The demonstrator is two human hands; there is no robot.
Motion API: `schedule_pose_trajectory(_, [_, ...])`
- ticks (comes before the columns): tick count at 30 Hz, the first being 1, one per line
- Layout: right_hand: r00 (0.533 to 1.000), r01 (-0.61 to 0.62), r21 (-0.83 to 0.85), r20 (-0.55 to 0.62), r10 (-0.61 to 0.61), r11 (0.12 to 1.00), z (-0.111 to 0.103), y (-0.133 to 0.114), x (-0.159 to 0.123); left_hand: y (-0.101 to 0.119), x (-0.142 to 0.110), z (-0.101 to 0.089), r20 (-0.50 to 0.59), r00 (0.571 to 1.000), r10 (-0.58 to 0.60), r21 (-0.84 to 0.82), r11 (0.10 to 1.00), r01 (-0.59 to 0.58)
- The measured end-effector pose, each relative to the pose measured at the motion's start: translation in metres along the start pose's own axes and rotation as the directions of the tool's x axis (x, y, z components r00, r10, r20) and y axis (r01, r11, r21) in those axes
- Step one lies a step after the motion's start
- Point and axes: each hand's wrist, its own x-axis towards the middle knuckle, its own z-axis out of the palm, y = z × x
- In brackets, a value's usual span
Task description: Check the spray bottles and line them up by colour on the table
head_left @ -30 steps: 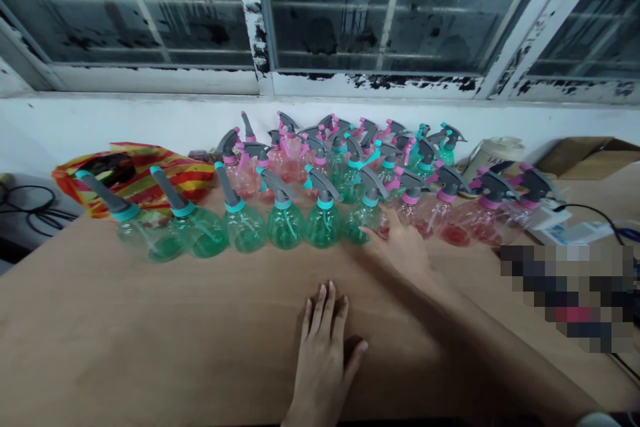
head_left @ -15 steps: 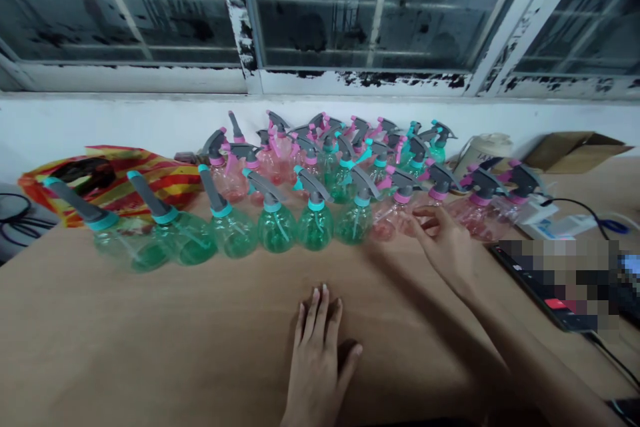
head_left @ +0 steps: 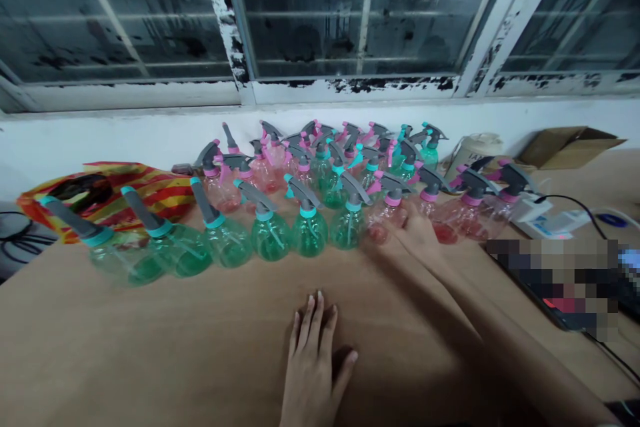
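A front row of round spray bottles stands across the table. Those on the left hold green liquid under turquoise collars, such as the green spray bottle (head_left: 309,233); those on the right are pink with grey triggers. My right hand (head_left: 419,237) is closed on the right side of a pink spray bottle (head_left: 379,221), its thumb across the front and the other fingers partly hidden. Another pink spray bottle (head_left: 444,232) stands just right of that hand. My left hand (head_left: 311,363) lies flat on the bare wood, fingers spread, holding nothing.
Behind the row, several more pink and green spray bottles (head_left: 330,190) crowd toward the wall. A red-and-yellow bag (head_left: 150,181) lies at left. At right are a white tub (head_left: 473,150), an open cardboard box (head_left: 570,147), a white power strip (head_left: 550,219) with cables, and a tablet-like device (head_left: 543,303).
My right hand has moved left and in against the pink spray bottle. My left hand stays flat on the table. The camera view has shifted slightly.
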Motion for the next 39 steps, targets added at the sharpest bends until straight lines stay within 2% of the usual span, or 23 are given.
schedule_pose_trajectory(4, [0.999,0.011,-0.062,-0.035,-0.013,0.998,-0.003,-0.002,-0.005,-0.002,0.001,-0.001,-0.005,1.000,0.015,0.019,1.000,-0.015])
schedule_pose_trajectory(8, [0.999,0.003,-0.137,-0.031,-0.007,0.991,-0.014,-0.008,-0.023,-0.006,0.003,-0.004,0.031,0.999,0.042,0.046,0.998,-0.043])
schedule_pose_trajectory(15, [1.000,0.016,-0.235,-0.019,-0.021,0.972,-0.030,-0.010,-0.052,-0.011,0.008,-0.005,0.020,0.995,0.093,0.091,0.991,-0.094])
schedule_pose_trajectory(19, [0.999,0.027,-0.262,-0.019,-0.033,0.965,-0.035,-0.011,-0.067,-0.002,0.020,-0.011,0.016,0.997,0.081,0.065,0.994,-0.082])
schedule_pose_trajectory(23, [0.992,0.094,-0.281,-0.055,-0.114,0.955,-0.038,-0.015,-0.087,0.019,0.033,-0.014,0.033,0.999,0.028,-0.081,0.996,-0.025])
schedule_pose_trajectory(26, [0.983,0.149,-0.236,-0.070,-0.170,0.960,-0.040,-0.022,-0.104,0.035,0.039,-0.009,0.057,0.996,-0.073,-0.204,0.975,0.084])
schedule_pose_trajectory(31, [0.974,0.218,-0.116,-0.039,-0.224,0.969,-0.046,-0.035,-0.126,0.051,0.042,-0.007,0.113,0.981,-0.158,-0.334,0.924,0.187])
schedule_pose_trajectory(36, [0.972,0.237,-0.040,0.020,-0.236,0.971,-0.049,-0.042,-0.142,0.056,0.040,-0.014,0.206,0.963,-0.175,-0.472,0.844,0.254])
schedule_pose_trajectory(39, [0.965,0.238,0.128,0.085,-0.249,0.963,-0.050,-0.040,-0.143,0.055,0.037,-0.017,0.220,0.953,-0.207,-0.552,0.779,0.297])
